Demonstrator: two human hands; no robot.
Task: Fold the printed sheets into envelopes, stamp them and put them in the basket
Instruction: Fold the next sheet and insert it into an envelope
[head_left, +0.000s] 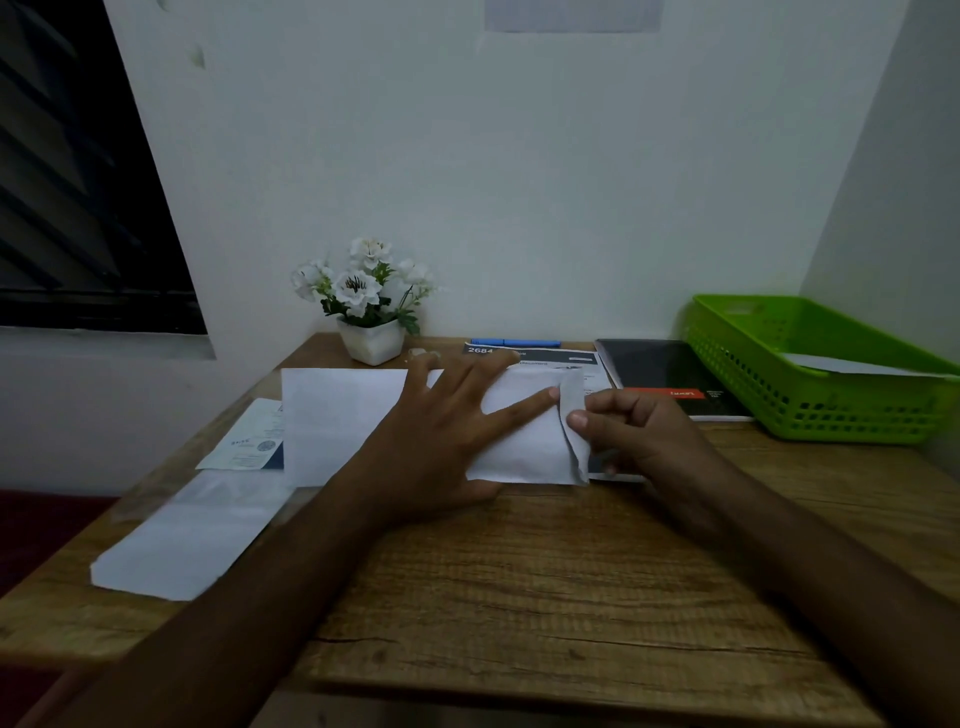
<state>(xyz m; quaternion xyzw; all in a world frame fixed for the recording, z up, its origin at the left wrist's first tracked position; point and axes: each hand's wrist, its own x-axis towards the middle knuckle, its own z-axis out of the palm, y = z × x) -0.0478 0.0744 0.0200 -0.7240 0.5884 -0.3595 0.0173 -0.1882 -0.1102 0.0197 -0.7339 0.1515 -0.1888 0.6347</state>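
Left hand (452, 421) flat, fingers spread, pressing folded sheet (519, 447) onto desk (571, 571) — pins it so paper won't slide during creasing. Right hand (639, 431) pinches narrow right flap (574, 405), raised edge turning inward, probably to close envelope side. Sheet at desk centre, over printed pile (550, 358). Green basket (810, 410) far right, one white piece (857, 366) inside. Spare sheets (332, 415) at left. No stamp visible — stamping judged not yet done.

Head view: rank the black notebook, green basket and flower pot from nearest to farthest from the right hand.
1. The black notebook, just behind the right hand, which pinches the sheet.
2. The green basket, farther right, at the back corner.
3. The flower pot, far off at the left back.
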